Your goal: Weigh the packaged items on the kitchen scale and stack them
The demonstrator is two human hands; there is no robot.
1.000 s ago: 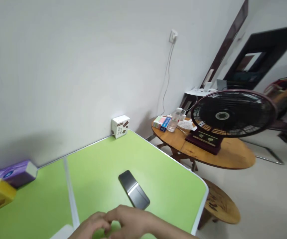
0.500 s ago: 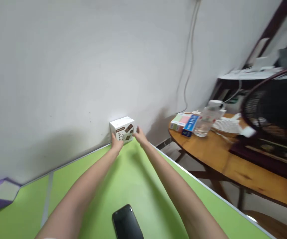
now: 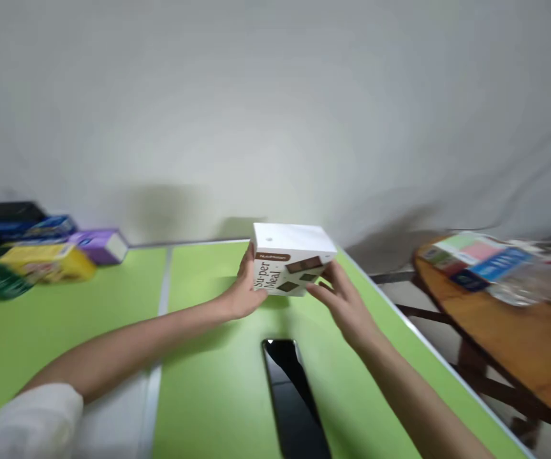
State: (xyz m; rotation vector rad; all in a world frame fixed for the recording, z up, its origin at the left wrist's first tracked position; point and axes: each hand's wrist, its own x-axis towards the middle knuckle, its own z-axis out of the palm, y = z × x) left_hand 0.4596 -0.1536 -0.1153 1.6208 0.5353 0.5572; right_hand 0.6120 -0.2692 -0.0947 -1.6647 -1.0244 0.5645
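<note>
A white box (image 3: pixel 295 238) printed "Su-per Meal", with brown bars pictured on its front, is held between my two hands above the green table. My left hand (image 3: pixel 245 288) grips its left side, the thumb lying on the front face. On the right side, my right hand (image 3: pixel 341 292) wraps the box with the thumb near its lower front corner; the fingers behind are partly hidden. Below the box a black smartphone (image 3: pixel 294 398) lies flat on the table (image 3: pixel 218 395).
At the left by the wall sit a purple box (image 3: pixel 99 245), a yellow box (image 3: pixel 50 262), a green package (image 3: pixel 0 280) and dark blue packs. To the right, beyond a gap, a wooden table (image 3: pixel 505 331) carries a blue-and-pink box (image 3: pixel 488 258) and blurred clear plastic items.
The white box has come away from the corner by the wall, toward me and up off the table. My right hand now closes on it. The view has turned left.
</note>
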